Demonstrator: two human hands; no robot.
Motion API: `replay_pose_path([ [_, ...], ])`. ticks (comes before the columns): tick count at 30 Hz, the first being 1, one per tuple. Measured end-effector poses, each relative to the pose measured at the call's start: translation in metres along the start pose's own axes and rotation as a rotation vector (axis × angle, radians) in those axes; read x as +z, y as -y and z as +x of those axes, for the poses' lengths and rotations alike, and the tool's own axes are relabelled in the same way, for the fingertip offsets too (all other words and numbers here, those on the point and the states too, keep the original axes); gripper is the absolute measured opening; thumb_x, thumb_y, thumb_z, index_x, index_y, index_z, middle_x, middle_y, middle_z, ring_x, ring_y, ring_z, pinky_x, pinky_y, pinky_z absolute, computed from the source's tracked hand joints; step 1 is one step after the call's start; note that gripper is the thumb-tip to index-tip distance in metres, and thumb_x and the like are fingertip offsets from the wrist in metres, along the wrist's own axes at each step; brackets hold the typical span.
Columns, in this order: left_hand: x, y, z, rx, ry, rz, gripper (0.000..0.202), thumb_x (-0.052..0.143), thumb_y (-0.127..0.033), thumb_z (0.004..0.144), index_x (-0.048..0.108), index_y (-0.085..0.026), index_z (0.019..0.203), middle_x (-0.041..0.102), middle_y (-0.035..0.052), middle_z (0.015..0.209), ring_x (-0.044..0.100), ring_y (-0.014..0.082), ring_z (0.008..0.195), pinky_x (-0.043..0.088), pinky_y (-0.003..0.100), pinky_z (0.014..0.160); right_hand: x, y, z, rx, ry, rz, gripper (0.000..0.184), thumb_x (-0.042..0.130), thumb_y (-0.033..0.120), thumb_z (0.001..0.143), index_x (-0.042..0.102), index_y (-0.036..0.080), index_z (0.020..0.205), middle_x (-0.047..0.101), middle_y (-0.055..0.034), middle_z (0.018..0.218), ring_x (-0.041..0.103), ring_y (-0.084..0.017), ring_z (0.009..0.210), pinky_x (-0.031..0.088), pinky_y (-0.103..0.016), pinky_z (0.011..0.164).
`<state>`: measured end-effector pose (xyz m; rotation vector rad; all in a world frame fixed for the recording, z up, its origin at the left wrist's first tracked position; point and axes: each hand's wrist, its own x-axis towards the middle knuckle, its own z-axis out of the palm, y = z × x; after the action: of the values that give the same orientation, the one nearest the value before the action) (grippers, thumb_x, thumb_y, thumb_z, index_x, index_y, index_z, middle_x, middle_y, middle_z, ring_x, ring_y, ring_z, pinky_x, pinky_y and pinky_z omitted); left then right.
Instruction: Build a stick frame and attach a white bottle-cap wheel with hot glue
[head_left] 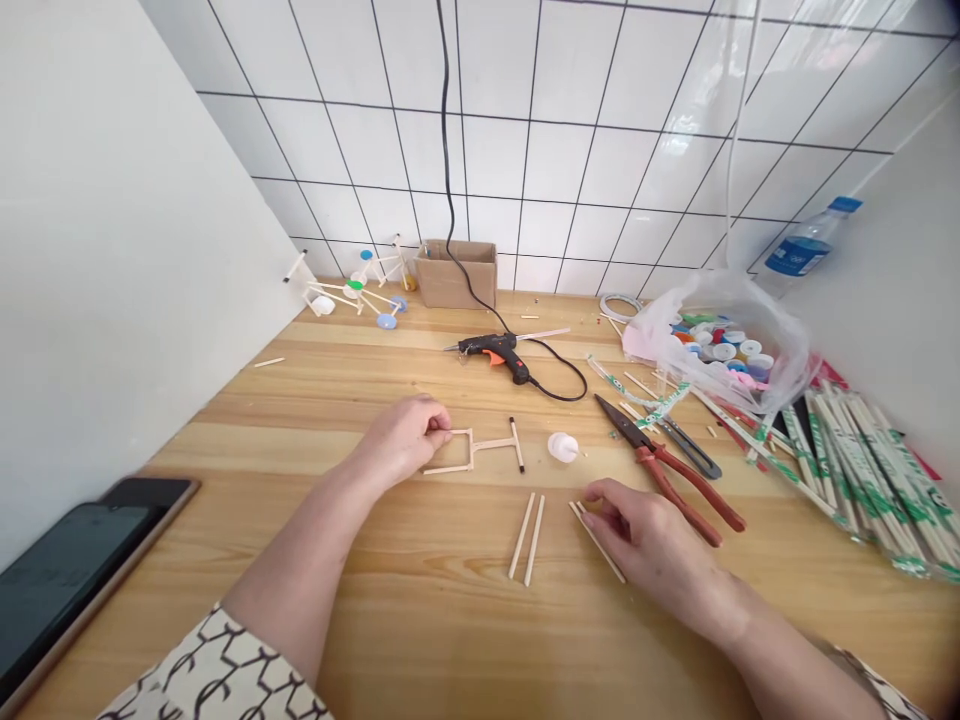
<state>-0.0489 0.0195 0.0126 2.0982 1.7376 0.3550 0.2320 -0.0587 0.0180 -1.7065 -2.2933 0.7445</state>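
Note:
My left hand (409, 440) is closed, thumb and fingertips pinching the end of a small wooden stick frame (472, 452) that lies on the table. This frame has a rectangular part and a T-shaped end with dark tips. With curled fingers, my right hand (645, 540) grips short wooden sticks (606, 553) lying at a slant on the wood; its fingers partly hide them. Two more loose short sticks (526, 540) rest side by side between my hands. Beyond them stands a small white cap-like piece (562, 447).
A black hot glue gun (495, 350) lies behind the frame, its cord running up past a cardboard box (457, 275). Red-handled pliers (675, 475), a utility knife (690, 447), wrapped chopsticks (877, 470) and a bag of bottle caps (720, 345) occupy the right. A phone (82, 580) lies left.

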Motion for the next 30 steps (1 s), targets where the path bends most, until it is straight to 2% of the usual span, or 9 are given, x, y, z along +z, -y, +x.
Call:
replay_pose_path([
  [9,0.0,-0.007,-0.005,-0.004,0.056,0.096,0.014,0.046,-0.016,0.078,0.056,-0.019,0.069,0.062,0.0046,0.078,0.057,0.0199,0.071,0.038,0.029,0.062,0.004,-0.007,0.001,-0.009,0.024,0.012,0.018,0.043,0.03,0.087,0.058,0.021,0.091,0.063,-0.0006,0.066,0.057,-0.017,0.061,0.039,-0.027,0.056],
  [15,0.005,-0.007,-0.007,0.043,0.044,0.134,0.015,0.041,-0.013,0.082,0.054,-0.018,0.076,0.06,0.0083,0.081,0.055,0.024,0.08,0.037,0.033,0.069,0.007,-0.009,0.0,-0.019,0.02,0.001,0.019,0.043,0.031,0.088,0.059,0.022,0.091,0.064,-0.0009,0.067,0.057,-0.017,0.062,0.039,-0.027,0.056],
  [17,0.006,-0.006,-0.007,0.041,0.033,0.125,0.014,0.04,-0.015,0.082,0.053,-0.018,0.078,0.06,0.0076,0.08,0.055,0.0236,0.078,0.037,0.032,0.068,0.007,-0.009,-0.002,-0.025,0.009,-0.002,0.02,0.043,0.031,0.088,0.059,0.021,0.091,0.064,-0.0011,0.067,0.058,-0.017,0.062,0.039,-0.027,0.056],
  [23,0.005,-0.009,-0.009,-0.009,-0.015,0.04,0.014,0.039,-0.021,0.082,0.053,-0.021,0.08,0.062,0.0023,0.076,0.055,0.0185,0.067,0.036,0.028,0.059,0.006,-0.007,-0.003,-0.02,0.014,-0.016,0.02,0.042,0.031,0.088,0.059,0.021,0.088,0.065,-0.0011,0.069,0.059,-0.017,0.063,0.04,-0.028,0.058],
  [30,-0.004,-0.016,-0.012,-0.052,-0.057,-0.279,0.016,0.046,-0.031,0.078,0.058,-0.02,0.08,0.061,-0.0013,0.069,0.052,0.0146,0.061,0.038,0.025,0.058,0.004,-0.003,-0.003,-0.044,0.01,0.009,0.02,0.041,0.03,0.089,0.059,0.021,0.09,0.065,-0.001,0.07,0.059,-0.017,0.065,0.04,-0.027,0.059],
])
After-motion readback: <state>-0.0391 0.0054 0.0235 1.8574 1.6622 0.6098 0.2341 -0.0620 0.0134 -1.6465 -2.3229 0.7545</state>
